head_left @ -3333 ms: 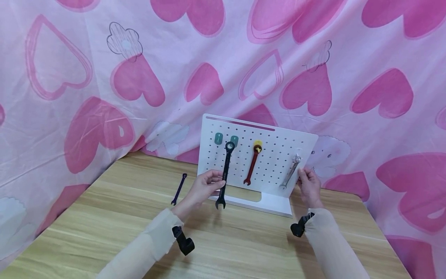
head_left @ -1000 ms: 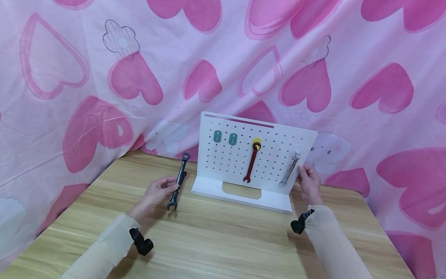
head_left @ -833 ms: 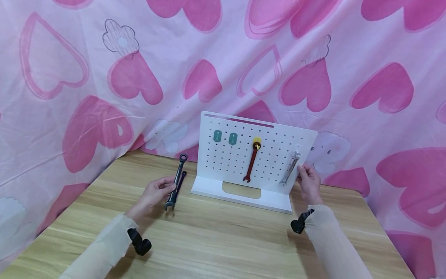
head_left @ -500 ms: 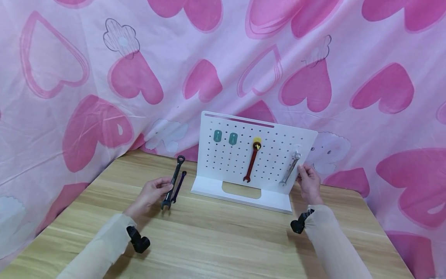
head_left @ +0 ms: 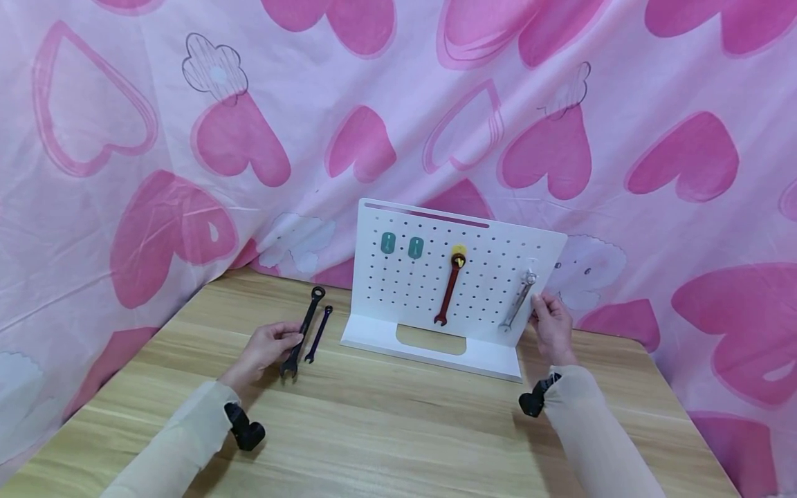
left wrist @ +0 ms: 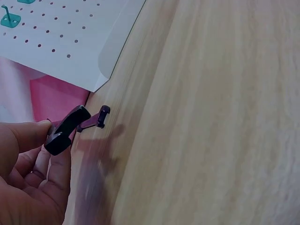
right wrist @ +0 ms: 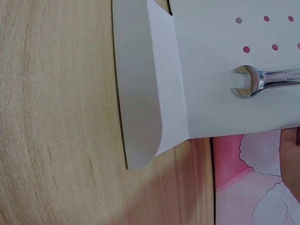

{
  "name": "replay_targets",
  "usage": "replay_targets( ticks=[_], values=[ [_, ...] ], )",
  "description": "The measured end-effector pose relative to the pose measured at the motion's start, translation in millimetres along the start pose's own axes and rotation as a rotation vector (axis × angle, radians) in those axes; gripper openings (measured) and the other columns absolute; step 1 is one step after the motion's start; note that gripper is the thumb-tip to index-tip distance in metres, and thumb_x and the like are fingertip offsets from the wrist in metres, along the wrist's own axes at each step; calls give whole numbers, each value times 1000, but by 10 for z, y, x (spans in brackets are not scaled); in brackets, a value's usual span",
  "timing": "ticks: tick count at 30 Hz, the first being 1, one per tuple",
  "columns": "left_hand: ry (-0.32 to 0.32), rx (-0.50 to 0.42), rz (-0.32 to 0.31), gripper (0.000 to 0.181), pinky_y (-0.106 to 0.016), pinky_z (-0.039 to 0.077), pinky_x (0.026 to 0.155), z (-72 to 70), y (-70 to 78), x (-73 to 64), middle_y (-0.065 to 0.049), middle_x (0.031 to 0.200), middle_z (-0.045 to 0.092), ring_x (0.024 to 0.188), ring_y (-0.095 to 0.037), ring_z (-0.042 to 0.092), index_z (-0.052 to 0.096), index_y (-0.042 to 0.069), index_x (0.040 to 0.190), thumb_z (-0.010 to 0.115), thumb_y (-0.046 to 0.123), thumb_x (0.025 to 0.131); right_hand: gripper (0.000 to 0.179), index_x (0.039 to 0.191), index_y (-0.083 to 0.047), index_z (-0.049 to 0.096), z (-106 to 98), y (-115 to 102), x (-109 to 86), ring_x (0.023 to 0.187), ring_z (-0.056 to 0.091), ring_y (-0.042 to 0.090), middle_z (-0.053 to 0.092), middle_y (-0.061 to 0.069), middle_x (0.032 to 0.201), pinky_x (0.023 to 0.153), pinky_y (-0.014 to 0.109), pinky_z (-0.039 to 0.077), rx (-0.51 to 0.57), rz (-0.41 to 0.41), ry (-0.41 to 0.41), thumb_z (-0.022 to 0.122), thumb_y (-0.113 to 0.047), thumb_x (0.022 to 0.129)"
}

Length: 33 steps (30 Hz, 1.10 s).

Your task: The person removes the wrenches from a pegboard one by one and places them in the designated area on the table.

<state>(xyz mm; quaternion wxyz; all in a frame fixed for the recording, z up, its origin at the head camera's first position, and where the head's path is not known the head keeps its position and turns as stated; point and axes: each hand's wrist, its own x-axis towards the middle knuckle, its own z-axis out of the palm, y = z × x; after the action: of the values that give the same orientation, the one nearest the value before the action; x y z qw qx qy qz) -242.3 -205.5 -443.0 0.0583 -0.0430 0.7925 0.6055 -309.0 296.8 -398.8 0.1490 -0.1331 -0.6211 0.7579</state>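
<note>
My left hand (head_left: 266, 349) pinches a black combination wrench (head_left: 305, 325) by its shaft, close over the table; its open end shows near the camera in the left wrist view. Just to its right lies a smaller dark purple wrench (head_left: 319, 334). My right hand (head_left: 553, 328) holds the right edge of a white pegboard stand (head_left: 398, 283), its fingers partly hidden behind the board. From a yellow hook on the board hangs a red wrench (head_left: 450, 290). A silver wrench (right wrist: 272, 79) hangs at the right side, near my right hand.
Two green hooks (head_left: 388, 243) sit at the board's upper left with nothing on them. The stand's base (head_left: 373, 339) rests on the wooden table (head_left: 386, 436). Behind it hangs a pink cloth (head_left: 373, 83) with a heart pattern.
My left hand has carried the black wrench from in front of the board leftward, past the purple wrench, and lowered it toward the table. The right hand stays at the board's edge.
</note>
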Motion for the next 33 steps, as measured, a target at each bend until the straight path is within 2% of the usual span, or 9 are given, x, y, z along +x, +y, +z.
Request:
replay_targets(
  ticks=[5,12,15,25,33],
  values=[
    [-2,37,-14,42,-21,55,74,-20,-9,-1,-12,111,68,86,1,56,49,-14,131,58,9,97,15,82,-22,61,-5,28,3,75,53,2,62,-14,79,66,13,49,10,-41,-10,59,-24,96],
    [5,48,-38,41,-19,55,69,-51,-53,9,-7,103,69,81,1,56,51,-13,130,59,9,96,20,77,-23,62,6,55,-1,72,53,1,61,-13,75,64,13,49,41,-86,-16,59,-20,97],
    [2,63,-43,40,-19,54,69,-63,-70,16,-8,103,70,81,1,56,51,-13,129,59,9,96,20,77,-22,62,7,57,3,71,54,2,63,-13,76,64,13,49,46,-84,-15,59,-20,97],
    [0,108,-67,40,-21,54,69,-92,-67,41,-22,114,66,81,-3,58,52,-13,129,59,10,96,20,77,-21,62,10,49,17,71,54,2,63,-12,75,63,13,49,58,-75,-4,60,-18,96],
    [9,139,-78,39,-22,54,69,-93,-67,62,-23,116,65,80,-5,58,54,-12,128,59,10,96,19,77,-22,62,7,36,3,70,54,2,64,-13,75,62,14,48,52,-74,-16,59,-20,96]
  ],
)
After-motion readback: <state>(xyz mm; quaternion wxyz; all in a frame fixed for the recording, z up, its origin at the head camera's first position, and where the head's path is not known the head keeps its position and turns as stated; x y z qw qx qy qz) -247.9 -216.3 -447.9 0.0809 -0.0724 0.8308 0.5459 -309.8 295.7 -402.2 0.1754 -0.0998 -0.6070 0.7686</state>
